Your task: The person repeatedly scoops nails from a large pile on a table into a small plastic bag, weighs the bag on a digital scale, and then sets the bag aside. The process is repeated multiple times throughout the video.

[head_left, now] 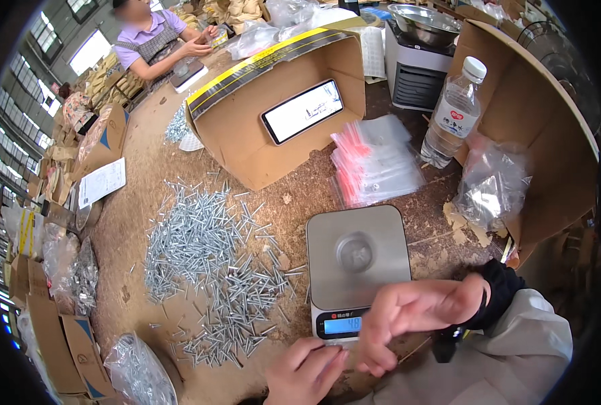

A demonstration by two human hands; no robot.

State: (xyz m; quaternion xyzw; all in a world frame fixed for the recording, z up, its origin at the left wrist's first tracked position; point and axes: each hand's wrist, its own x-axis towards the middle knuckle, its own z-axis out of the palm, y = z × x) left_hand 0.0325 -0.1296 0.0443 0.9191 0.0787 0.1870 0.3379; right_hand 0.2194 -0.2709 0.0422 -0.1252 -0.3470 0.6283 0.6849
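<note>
My left hand (306,372) is at the lower middle, just below the scale, its fingertips pinched together. Close to its right, my right hand (408,317) reaches over the scale's lower right corner with bent fingers pointing down. Something pale and thin shows between the two hands; I cannot make out what it is. The digital scale (320,283) has a steel platform and a lit blue display. A small clear round dish (356,252) rests on the platform. Left of the scale spreads a large loose pile of silver screws (199,250).
Behind the scale lies a stack of clear zip bags (381,162) with red edges. A phone (303,112) leans inside an open cardboard box (236,145). A water bottle (454,111) and crumpled plastic (493,182) stand right. A co-worker (148,40) sits at the far left.
</note>
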